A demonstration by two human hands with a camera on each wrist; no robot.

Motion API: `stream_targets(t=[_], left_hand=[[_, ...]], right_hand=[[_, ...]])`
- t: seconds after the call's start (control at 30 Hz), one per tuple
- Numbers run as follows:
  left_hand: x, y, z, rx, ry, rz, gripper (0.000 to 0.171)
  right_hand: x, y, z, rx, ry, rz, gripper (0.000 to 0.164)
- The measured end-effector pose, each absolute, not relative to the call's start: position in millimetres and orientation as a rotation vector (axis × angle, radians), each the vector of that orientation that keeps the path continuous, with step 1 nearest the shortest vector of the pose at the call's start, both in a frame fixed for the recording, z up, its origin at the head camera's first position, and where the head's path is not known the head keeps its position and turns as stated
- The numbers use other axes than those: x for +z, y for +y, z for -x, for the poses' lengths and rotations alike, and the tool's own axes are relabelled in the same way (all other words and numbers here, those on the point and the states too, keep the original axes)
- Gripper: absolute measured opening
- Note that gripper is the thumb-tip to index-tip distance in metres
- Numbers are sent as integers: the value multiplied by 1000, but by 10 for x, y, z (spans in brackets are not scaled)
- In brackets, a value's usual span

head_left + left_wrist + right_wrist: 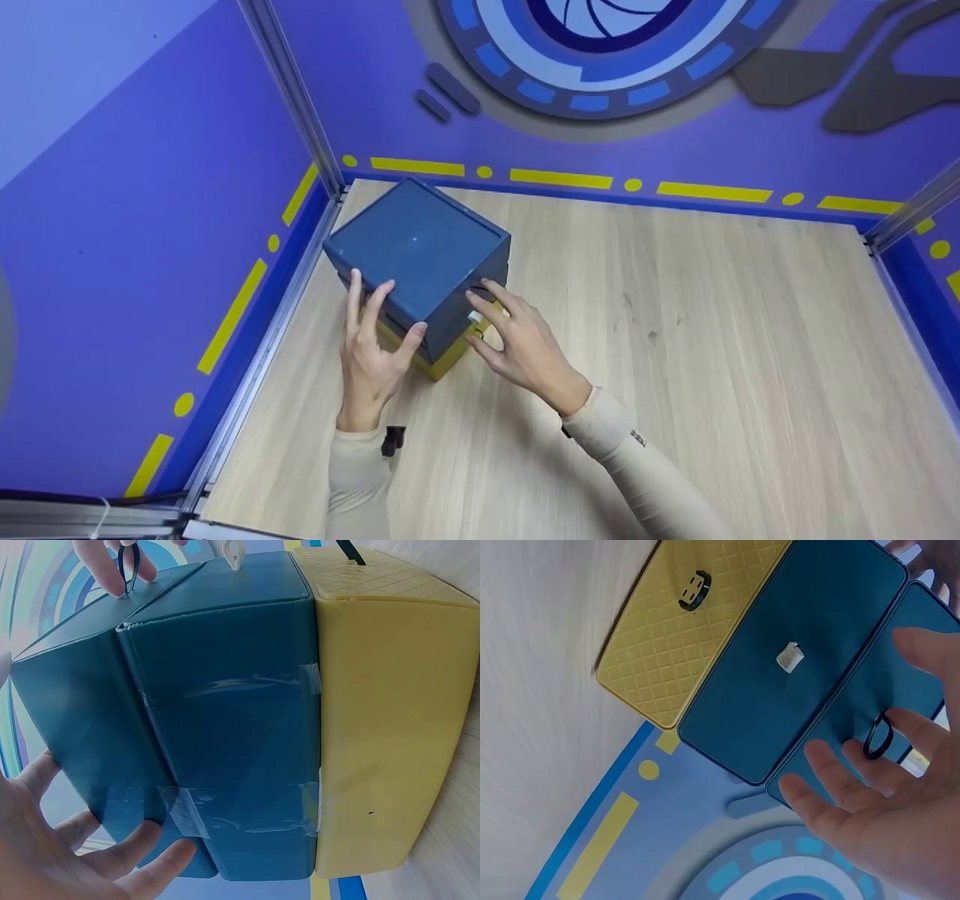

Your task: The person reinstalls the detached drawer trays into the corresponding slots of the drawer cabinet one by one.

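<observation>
A stack of boxes with loop pulls on their front faces stands at the left of the table: a dark blue top box (416,247), a second blue box (232,690) under it and a yellow box (656,664) at the bottom. My left hand (373,360) spreads its fingers along the top box's near left side. At the stack's front, my right hand (534,346) has its fingertips by the top box's black loop (889,741), the thumb apart from them. The middle box carries a white loop (790,658), the yellow one a black loop (694,591).
Clear tape (244,810) runs across the sides of both blue boxes. The wood-grain table (712,360) extends to the right of the stack. Purple printed walls (187,202) with metal corner posts enclose the left and back.
</observation>
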State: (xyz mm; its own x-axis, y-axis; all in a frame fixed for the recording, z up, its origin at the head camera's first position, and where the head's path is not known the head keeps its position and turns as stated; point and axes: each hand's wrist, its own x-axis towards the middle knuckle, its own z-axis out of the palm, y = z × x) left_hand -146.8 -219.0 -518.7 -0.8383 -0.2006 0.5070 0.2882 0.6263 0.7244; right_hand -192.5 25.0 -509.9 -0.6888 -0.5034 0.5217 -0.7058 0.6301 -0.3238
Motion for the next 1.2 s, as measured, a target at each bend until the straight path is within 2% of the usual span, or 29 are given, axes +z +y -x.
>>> stream_targets(t=[0.37,0.63,0.93,1.2], left_hand=[[-5152,-2175,1450,-1159,-2321,41,71],[-5063,-2136,1415,-1113,-2351,-4,73],[-4960,-1999,1360,-1219,-2318,-105,95],[-4919,-1836,1313,-1238,-2303,-200,91]], right_hand=[[-4990,320,1972,927,-2506,-937,59],[-4853,402,2132,1180,-2454,-792,45],[-4753,510,2418,1573,-2478,-618,49],[-4744,530,2615,1842,-2512,-639,54]])
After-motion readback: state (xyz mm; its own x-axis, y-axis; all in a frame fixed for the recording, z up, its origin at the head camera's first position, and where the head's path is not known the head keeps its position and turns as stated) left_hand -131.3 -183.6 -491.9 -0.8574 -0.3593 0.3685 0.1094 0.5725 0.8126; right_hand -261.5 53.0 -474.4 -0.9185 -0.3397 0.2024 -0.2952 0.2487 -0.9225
